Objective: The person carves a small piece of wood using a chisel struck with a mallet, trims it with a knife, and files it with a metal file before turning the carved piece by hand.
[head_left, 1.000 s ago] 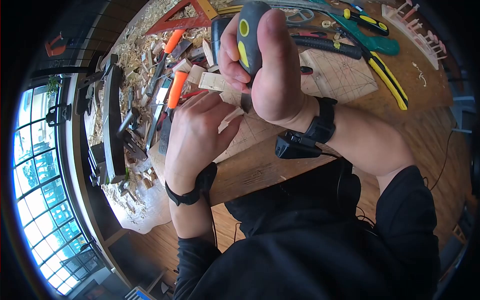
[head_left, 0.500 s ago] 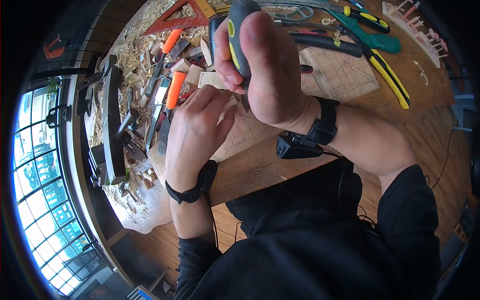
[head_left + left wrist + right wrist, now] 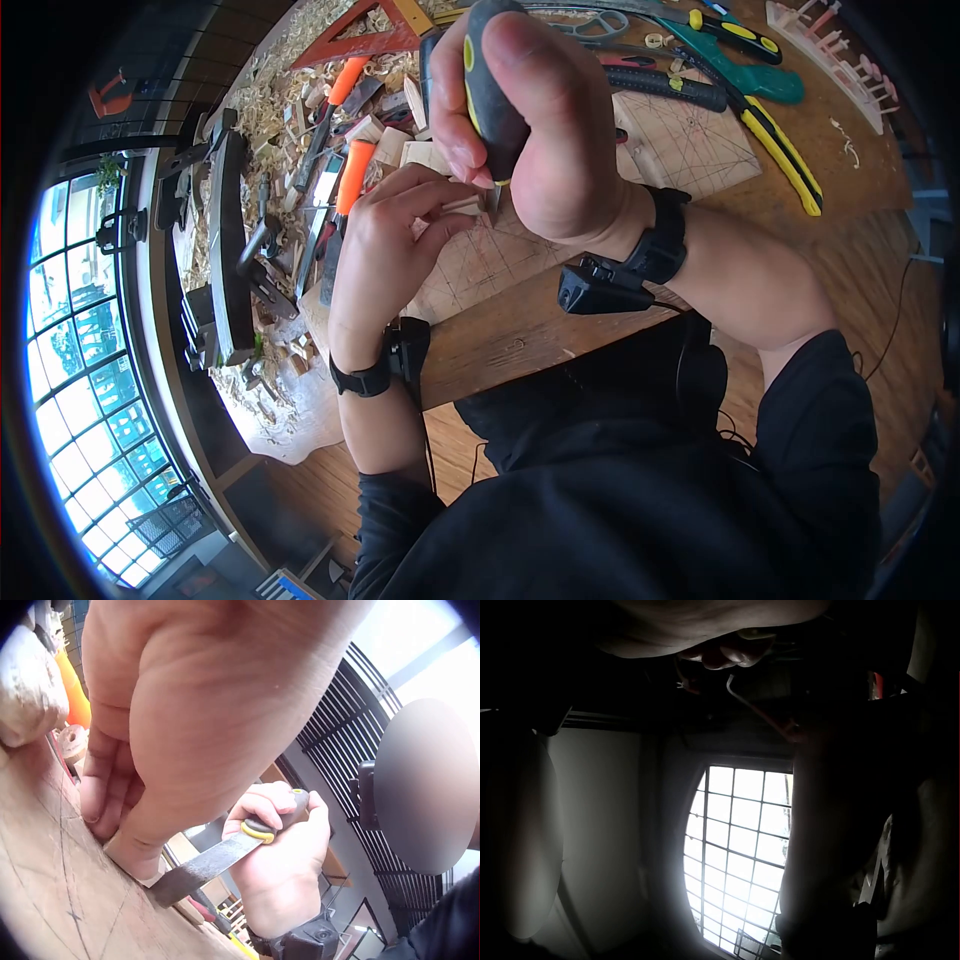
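My right hand grips a chisel by its dark grey and yellow handle, thumb near the handle's top. In the left wrist view the flat steel blade slants down to the marked wooden board, its end beside my left thumb. My left hand is low over the board, pinching a small pale piece of wood between thumb and fingers. The chisel's end is right at that piece. The right wrist view is very dark and shows only part of a hand.
Orange-handled tools and wood offcuts lie beyond my left hand, among shavings. A red set square is at the back. To the right are a yellow-and-black handle, a green-handled tool and a pale pegged rack.
The chisel handle has shifted a little left, then slightly back. My left fingers and thumb have readjusted around the small wood piece, which shows higher in the head view than a second ago.
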A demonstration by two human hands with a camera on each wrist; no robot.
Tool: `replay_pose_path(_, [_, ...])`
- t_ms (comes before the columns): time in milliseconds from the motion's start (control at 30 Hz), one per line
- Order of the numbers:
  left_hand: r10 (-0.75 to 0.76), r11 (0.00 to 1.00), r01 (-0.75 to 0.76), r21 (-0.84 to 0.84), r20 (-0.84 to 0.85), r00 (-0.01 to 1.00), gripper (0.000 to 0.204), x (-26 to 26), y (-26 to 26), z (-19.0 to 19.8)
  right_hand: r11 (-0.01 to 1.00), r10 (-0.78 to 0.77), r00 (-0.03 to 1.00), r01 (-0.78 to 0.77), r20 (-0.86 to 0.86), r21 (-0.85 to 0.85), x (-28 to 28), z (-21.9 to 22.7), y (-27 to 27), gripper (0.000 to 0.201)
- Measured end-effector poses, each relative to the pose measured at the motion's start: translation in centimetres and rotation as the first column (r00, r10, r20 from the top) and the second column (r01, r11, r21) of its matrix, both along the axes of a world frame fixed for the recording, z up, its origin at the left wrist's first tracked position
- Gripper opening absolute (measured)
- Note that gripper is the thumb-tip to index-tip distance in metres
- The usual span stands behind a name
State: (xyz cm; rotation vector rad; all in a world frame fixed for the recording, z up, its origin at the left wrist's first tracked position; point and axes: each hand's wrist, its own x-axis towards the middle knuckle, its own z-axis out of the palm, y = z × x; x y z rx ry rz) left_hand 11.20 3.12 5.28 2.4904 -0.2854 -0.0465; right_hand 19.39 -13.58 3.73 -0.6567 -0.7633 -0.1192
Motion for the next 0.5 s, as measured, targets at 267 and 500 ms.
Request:
replay_pose_path(267, [-0.013,1.0,0.013,-0.001,0.019,1.0,0.025,0.2,0.4,-0.8,0.997,-0.076,0.996,0.075,-0.042,-0.032,0.5,0.8,-0.6,0.045])
replay_pose_path(500, [-0.017,0.996,0.01,0.091,0.086,0.996,0.022,-0.2,-0.4,-0.1,0.999,-0.007,0.972,-0.005,-0.233,-0.051,-0.3,0.8,0.4,0.041])
